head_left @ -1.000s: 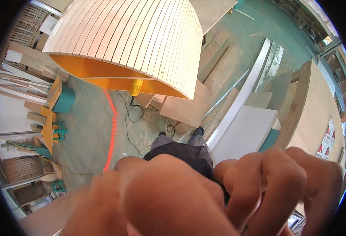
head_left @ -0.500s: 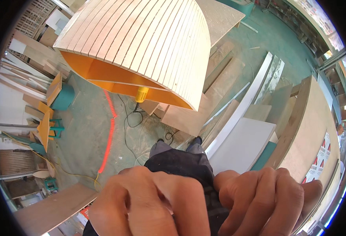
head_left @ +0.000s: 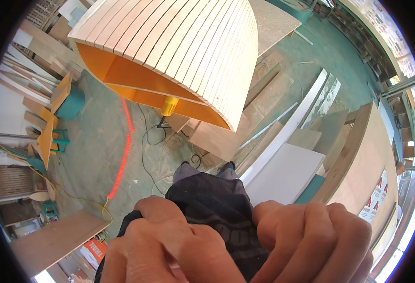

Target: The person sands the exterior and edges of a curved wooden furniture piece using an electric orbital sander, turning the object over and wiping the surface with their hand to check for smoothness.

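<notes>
Close in front of me are both my hands, raised at the bottom of the view. My left hand (head_left: 169, 245) has its fingers curled, with the knuckles facing up. Beside it, my right hand (head_left: 311, 238) is also bent closed, its fingers pressed together. Whatever the fingertips hold, if anything, is hidden below the lower edge. Beyond them stands a large curved wooden piece (head_left: 179, 42) with slats and dark grooves along its top and an orange inside. A yellow tool (head_left: 169, 106) with a black cord rests within its open end, apart from both hands.
A red coiled hose (head_left: 120, 165) and dark cords lie on the green floor. White panels (head_left: 285, 174) and wooden boards (head_left: 221, 137) lie to the right of my feet. A large plywood sheet (head_left: 365, 160) stands farther right. Teal bins (head_left: 70, 104) and stacked offcuts are at the left.
My left hand has tilted and dropped slightly, showing more of the dark apron. My right hand has shifted a little left. The view has moved slightly; the wooden piece has stayed in place.
</notes>
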### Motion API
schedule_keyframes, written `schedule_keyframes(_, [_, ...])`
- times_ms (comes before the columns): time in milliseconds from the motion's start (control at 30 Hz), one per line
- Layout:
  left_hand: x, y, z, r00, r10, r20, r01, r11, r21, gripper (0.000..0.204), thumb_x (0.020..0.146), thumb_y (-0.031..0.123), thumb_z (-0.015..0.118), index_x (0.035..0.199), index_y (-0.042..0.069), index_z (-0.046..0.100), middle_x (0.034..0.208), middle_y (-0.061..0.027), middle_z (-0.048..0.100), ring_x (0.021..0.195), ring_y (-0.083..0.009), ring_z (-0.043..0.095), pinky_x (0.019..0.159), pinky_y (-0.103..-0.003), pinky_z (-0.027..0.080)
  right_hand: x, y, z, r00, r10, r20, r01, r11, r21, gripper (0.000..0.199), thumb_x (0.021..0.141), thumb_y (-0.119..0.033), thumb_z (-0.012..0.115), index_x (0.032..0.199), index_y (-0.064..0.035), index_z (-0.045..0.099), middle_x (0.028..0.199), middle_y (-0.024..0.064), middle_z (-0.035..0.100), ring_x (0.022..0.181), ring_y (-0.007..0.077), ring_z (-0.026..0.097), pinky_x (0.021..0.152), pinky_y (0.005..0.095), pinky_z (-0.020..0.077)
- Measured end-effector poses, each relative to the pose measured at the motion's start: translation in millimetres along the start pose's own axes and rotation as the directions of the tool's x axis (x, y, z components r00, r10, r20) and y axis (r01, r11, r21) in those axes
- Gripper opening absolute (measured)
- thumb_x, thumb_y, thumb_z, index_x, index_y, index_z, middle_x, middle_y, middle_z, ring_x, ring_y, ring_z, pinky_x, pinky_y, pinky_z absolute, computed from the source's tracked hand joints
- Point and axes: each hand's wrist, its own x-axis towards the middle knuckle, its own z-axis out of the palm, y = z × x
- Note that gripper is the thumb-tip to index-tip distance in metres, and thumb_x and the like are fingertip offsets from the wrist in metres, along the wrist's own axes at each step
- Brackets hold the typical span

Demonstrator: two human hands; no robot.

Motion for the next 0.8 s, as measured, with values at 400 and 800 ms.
schedule_keyframes(400, [-12,8,-7,0.998,0.050,-0.026,-0.037,0.922,0.386,0.021,0.090,0.001,0.072,0.101,0.013,0.059,0.088,-0.0058,0.061,0.079,-0.0220,0.056,0.060,-0.033,0.050,-22,20,-28,0.938,-0.223,0.264,0.300,0.905,-0.301,0.012,0.095,0.002,0.065,0.091,-0.0056,0.056,0.088,0.0087,0.055,0.074,0.0217,0.058,0.060,0.0338,0.0487])
schedule_keyframes(800, [-4,-3,-21,0.941,0.130,0.314,-0.228,0.926,0.302,0.018,0.080,0.006,0.070,0.074,0.017,0.057,0.075,0.0023,0.062,0.072,-0.0172,0.055,0.059,-0.033,0.045,-19,22,-7,0.873,-0.460,0.163,0.487,0.842,-0.230,0.022,0.083,-0.002,0.059,0.064,-0.0104,0.055,0.065,0.0028,0.058,0.048,0.0132,0.045,0.042,0.0296,0.0318])
